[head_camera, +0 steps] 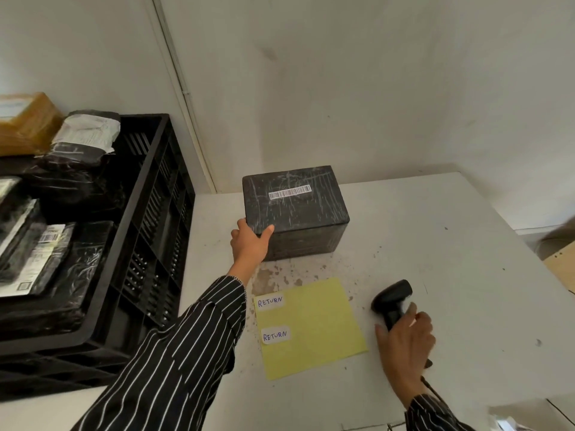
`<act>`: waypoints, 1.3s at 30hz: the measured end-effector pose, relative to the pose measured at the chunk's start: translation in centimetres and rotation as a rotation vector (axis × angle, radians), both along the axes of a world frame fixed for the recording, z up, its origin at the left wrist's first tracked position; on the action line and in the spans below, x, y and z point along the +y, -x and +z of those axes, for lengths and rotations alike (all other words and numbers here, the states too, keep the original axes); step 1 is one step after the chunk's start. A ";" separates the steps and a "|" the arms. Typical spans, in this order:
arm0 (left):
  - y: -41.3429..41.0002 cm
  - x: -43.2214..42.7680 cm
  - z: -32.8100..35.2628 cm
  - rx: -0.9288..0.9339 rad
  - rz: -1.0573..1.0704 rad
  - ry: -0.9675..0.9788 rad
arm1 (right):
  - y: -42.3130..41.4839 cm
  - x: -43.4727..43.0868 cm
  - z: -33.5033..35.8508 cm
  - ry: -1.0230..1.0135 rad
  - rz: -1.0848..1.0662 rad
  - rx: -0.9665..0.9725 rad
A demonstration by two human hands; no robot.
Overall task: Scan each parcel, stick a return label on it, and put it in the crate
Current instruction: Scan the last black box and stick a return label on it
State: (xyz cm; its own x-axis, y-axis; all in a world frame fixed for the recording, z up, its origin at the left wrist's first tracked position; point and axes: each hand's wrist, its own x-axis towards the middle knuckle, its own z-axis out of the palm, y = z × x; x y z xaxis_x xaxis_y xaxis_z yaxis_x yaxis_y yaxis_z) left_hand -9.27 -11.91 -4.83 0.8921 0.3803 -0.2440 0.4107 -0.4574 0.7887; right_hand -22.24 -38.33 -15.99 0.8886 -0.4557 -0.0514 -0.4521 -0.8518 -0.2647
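Now left fingers (267, 231) clasp the scuffed, boxy black parcel (305, 213); right fingers (423, 318) wrap the matte scanner (393, 295).

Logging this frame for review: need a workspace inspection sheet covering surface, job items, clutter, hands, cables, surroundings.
Surface: white table, stained and speckled near the yellow sheet.
Job's things: black parcel on the table, barcode strip on top; yellow sheet bearing two RETURN labels; black crate at left, piled with wrapped parcels; scanner.
Clutter: nothing seen.
Hands: left hand grips the parcel's near left corner; right hand holds the scanner handle.
Cables: dark cord trails from the scanner toward the right sleeve.
Surroundings: white walls; cardboard at right edge.
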 end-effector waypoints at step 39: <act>11.0 4.0 -11.4 0.295 -1.011 -0.750 | 2.6 13.9 -0.4 -0.726 0.556 -0.043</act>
